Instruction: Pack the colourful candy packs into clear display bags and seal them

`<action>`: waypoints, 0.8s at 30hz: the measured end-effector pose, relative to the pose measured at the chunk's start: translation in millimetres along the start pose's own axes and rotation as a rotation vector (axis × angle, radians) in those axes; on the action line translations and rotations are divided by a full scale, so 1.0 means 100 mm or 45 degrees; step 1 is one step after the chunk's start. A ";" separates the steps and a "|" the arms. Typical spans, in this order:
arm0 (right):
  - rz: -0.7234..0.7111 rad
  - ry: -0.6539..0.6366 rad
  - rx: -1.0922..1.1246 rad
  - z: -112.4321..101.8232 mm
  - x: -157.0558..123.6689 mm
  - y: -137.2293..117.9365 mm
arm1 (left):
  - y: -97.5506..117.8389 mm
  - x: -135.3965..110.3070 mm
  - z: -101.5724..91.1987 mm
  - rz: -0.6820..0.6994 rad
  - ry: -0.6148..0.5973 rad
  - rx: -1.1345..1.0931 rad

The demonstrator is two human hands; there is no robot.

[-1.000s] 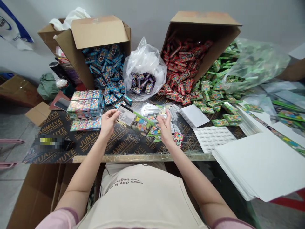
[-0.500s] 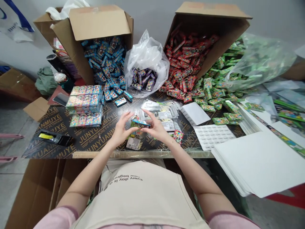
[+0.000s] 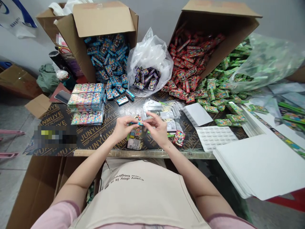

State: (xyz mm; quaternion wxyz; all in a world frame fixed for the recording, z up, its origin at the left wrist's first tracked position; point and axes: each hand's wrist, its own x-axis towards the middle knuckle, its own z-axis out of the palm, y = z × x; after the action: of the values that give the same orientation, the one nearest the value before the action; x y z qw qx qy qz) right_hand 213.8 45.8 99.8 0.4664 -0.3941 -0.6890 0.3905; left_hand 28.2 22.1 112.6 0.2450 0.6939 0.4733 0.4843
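Note:
My left hand [image 3: 123,128] and my right hand [image 3: 156,128] meet over the near middle of the table. Both pinch a small blue printed box [image 3: 138,121] between thumb and fingers, one hand at each end. Just below it lies a printed clear packet [image 3: 134,143] with a pale label. A single small red box [image 3: 179,138] rests to the right of my right hand. Behind that hand, several flat printed packets [image 3: 166,114] overlap in a loose pile.
Cartons of blue boxes [image 3: 107,57] and red boxes [image 3: 188,60] stand behind, with a plastic bag [image 3: 162,54] of purple ones between. Green boxes [image 3: 214,93] spill at right. Wrapped stacks [image 3: 87,98] stand left. White sheets [image 3: 262,162] overhang the table's front right.
Both hands have closed in on the blue box, which has turned so its printed face shows more. The fingers were more spread before. The view has shifted slightly.

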 end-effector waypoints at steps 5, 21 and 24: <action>-0.473 -0.065 -0.342 -0.01 -0.18 0.08 | -0.04 -0.07 -0.01 0.264 -0.086 0.229; 0.259 -0.553 0.092 0.11 0.41 -0.18 | -0.13 -0.12 -0.06 -0.281 0.030 -0.179; 0.348 -0.569 0.149 0.17 0.41 -0.12 | -0.14 -0.12 -0.06 -0.327 0.048 -0.221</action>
State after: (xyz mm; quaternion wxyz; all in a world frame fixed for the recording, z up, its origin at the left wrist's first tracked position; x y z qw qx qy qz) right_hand 184.7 75.7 119.8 0.2678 -0.3598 -0.6914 0.5664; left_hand 15.5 16.4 98.7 0.3549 0.5946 0.5190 0.5012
